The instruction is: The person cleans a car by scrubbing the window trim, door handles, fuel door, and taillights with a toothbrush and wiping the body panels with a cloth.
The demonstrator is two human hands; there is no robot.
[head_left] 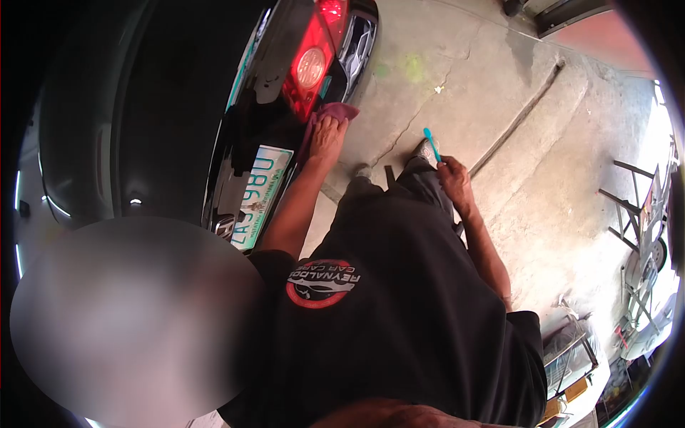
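Note:
My left hand (328, 139) presses a maroon cloth (338, 111) against the rear of a black car (269, 78), just below the red tail light (314, 64). Its fingers lie bunched over the cloth. Beside that forearm is the license plate (261, 192). Away from the car, my right hand (454, 178) is closed around the handle of a teal toothbrush (432, 143). The brush points up and away over my shoe (426, 151), not touching the car.
Cracked concrete floor (442, 78) spreads beyond my feet, with a long groove (521, 118) running across it. Metal frames (628, 203) and a wheel (659, 252) stand along the right side. A rack-like frame (571, 360) is at the lower right.

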